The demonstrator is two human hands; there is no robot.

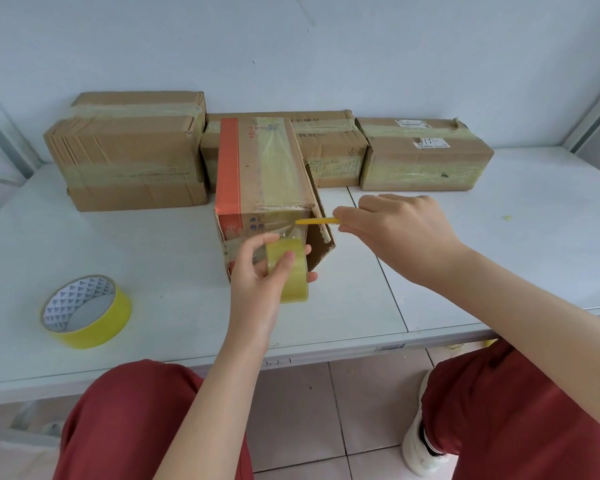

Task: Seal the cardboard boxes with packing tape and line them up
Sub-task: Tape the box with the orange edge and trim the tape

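Box (257, 168): mid-table (465, 258), tape running over its top and down the near face.
Left hand (255, 282): at 6 o'clock, grasping the tape roll (288, 271); keep the strip taut.
Right hand (399, 233): at 3 o'clock, pinching a yellow cutter (317, 221); slice near the cardboard.
Sealed boxes (329, 157): 12 o'clock row.

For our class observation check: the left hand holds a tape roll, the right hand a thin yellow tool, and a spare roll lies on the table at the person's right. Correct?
No: the head view shows the spare roll on the person's left. The left hand does hold a tape roll, the right hand a thin yellow tool.
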